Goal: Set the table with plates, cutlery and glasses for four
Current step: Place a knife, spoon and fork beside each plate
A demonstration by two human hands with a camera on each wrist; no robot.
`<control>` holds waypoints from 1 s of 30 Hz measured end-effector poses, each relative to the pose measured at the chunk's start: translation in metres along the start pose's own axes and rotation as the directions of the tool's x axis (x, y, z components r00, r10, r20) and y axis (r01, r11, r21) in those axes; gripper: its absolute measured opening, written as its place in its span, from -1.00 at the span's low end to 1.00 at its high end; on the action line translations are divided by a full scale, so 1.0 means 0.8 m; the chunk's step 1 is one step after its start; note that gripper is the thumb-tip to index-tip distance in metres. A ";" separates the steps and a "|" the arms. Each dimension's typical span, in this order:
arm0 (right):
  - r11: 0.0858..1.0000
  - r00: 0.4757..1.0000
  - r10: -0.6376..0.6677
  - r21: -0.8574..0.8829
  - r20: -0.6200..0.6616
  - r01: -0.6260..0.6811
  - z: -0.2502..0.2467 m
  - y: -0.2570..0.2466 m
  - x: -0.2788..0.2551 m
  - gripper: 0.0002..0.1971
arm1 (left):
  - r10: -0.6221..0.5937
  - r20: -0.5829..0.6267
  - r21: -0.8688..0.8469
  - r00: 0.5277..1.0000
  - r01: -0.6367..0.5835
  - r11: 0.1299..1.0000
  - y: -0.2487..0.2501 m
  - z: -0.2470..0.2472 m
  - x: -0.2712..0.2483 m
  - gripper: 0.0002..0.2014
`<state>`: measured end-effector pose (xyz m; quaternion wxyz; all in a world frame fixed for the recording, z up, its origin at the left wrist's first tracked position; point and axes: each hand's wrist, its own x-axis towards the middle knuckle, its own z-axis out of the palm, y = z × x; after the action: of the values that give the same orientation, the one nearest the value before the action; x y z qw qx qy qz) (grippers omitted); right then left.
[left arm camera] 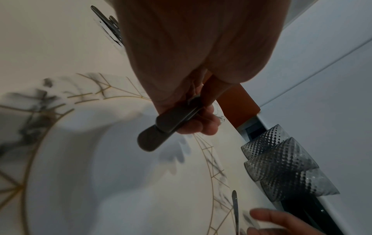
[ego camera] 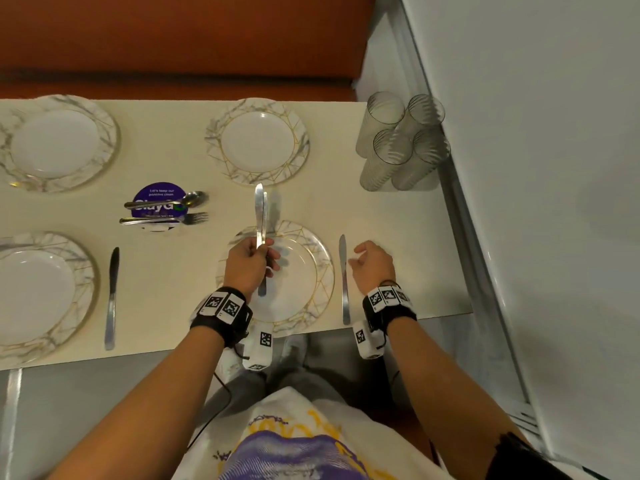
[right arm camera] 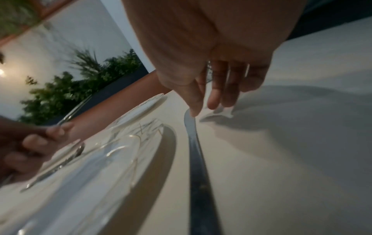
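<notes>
Several marble-rimmed plates lie on the cream table (ego camera: pixel 180 168). My left hand (ego camera: pixel 258 259) grips two knives (ego camera: pixel 260 213) by their handles (left arm camera: pixel 161 130), blades pointing away, above the near middle plate (ego camera: pixel 304 271). A third knife (ego camera: pixel 343 278) lies just right of that plate. My right hand (ego camera: pixel 358 259) hovers with relaxed fingers (right arm camera: pixel 213 97) beside that knife's blade tip (right arm camera: pixel 190 120), the thumb right at it. Another knife (ego camera: pixel 112 296) lies right of the near left plate (ego camera: pixel 34 292). The far middle plate (ego camera: pixel 258 142) and far left plate (ego camera: pixel 59 143) have no cutlery beside them.
Spoons and forks (ego camera: pixel 162 211) lie piled on a purple round sticker between the plates. Several ribbed glasses (ego camera: pixel 401 143) stand clustered at the far right corner against a white wall (ego camera: pixel 536 168). An orange bench back (ego camera: pixel 173 39) runs behind the table.
</notes>
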<state>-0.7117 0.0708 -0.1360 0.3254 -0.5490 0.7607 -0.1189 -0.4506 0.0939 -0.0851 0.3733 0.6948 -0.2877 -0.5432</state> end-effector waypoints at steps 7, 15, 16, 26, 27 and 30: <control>0.905 0.942 -0.305 -0.264 0.142 0.333 0.006 0.022 -0.010 -0.40 | 0.001 0.003 -0.001 1.000 -0.001 1.000 0.000 0.002 0.000 -0.76; 0.924 0.947 -0.288 -0.221 0.141 0.313 0.017 0.021 -0.017 -0.39 | -0.007 0.010 -0.010 1.000 0.007 1.000 -0.003 0.001 -0.006 -0.75; 0.925 0.946 -0.288 -0.215 0.145 0.315 0.017 0.020 -0.017 -0.38 | -0.006 0.011 -0.012 1.000 0.006 1.000 -0.003 0.001 -0.006 -0.75; 0.942 0.946 -0.278 -0.146 0.169 0.303 0.021 0.028 -0.020 -0.33 | 0.003 0.008 -0.006 1.000 -0.003 1.000 -0.005 -0.004 -0.009 -0.75; 0.941 0.944 -0.279 -0.146 0.174 0.305 0.021 0.028 -0.020 -0.33 | 0.005 0.009 -0.003 1.000 -0.005 1.000 -0.006 -0.005 -0.009 -0.74; 0.938 0.942 -0.280 -0.156 0.185 0.309 0.021 0.024 -0.017 -0.34 | 0.000 0.007 0.004 1.000 0.000 1.000 -0.008 -0.005 -0.008 -0.74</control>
<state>-0.7132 0.0934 -0.1542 0.3121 -0.6921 0.6488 -0.0518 -0.4484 0.1036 -0.0865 0.3708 0.6936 -0.2902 -0.5452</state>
